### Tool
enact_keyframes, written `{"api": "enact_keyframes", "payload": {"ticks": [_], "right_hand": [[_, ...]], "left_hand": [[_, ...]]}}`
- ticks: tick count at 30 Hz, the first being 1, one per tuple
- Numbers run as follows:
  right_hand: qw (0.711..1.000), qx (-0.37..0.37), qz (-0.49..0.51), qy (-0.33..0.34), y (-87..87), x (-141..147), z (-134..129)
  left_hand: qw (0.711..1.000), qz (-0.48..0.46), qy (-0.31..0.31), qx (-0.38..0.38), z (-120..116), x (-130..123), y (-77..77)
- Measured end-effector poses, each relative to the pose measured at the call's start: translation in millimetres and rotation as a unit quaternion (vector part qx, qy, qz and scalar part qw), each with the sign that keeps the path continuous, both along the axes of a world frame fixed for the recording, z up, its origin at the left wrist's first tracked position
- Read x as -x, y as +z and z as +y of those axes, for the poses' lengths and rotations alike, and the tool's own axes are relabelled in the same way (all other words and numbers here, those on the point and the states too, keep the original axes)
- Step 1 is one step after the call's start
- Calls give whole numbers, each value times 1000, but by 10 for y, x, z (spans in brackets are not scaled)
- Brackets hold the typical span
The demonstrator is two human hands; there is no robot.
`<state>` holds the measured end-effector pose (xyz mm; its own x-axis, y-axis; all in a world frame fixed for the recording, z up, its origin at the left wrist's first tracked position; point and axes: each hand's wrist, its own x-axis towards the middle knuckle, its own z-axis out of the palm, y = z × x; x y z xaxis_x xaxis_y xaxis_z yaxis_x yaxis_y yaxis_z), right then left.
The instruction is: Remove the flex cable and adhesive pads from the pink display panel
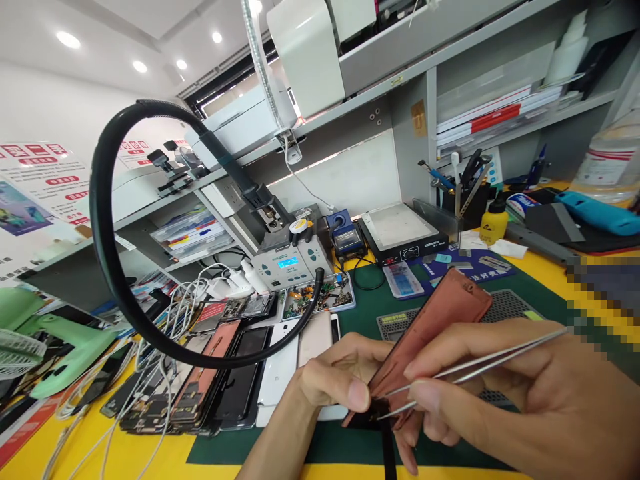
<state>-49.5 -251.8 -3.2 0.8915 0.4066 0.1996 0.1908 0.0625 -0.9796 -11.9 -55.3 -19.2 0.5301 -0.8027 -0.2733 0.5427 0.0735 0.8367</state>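
Observation:
My left hand [340,383] grips the lower end of a phone display panel [440,320], its copper-coloured back towards me, thumb on the near edge. The panel tilts up to the right. In my right hand [530,393] is a pair of metal tweezers [500,352], pinched between thumb and fingers. Their tips are a little apart and sit at dark parts near the panel's lower end, beside my left thumb. A black ribbon-like strip [389,450] hangs from that end. Whether the tips grip anything is too small to tell.
A hot-air station [287,263] with a looping black hose [107,233] stands behind. Several phones and screens [240,380] lie left on the green mat [230,453]. A heating plate [400,230], yellow bottle [494,220] and perforated grey pad [515,307] lie beyond my hands.

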Motion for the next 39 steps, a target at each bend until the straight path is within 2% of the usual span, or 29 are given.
{"api": "enact_keyframes", "payload": {"ticks": [10, 19, 30, 39], "right_hand": [[999, 37, -10, -20, -3, -16, -20], [1000, -10, 13, 6, 21, -22, -30], [999, -39, 17, 23, 23, -10, -10], [998, -47, 5, 34, 20, -21, -2]], "left_hand": [[998, -18, -12, 59, 13, -53, -200], [999, 9, 11, 39, -4, 2, -31], [999, 8, 0, 45, 56, -1, -99], [993, -102, -2, 59, 34, -108, -270]]}}
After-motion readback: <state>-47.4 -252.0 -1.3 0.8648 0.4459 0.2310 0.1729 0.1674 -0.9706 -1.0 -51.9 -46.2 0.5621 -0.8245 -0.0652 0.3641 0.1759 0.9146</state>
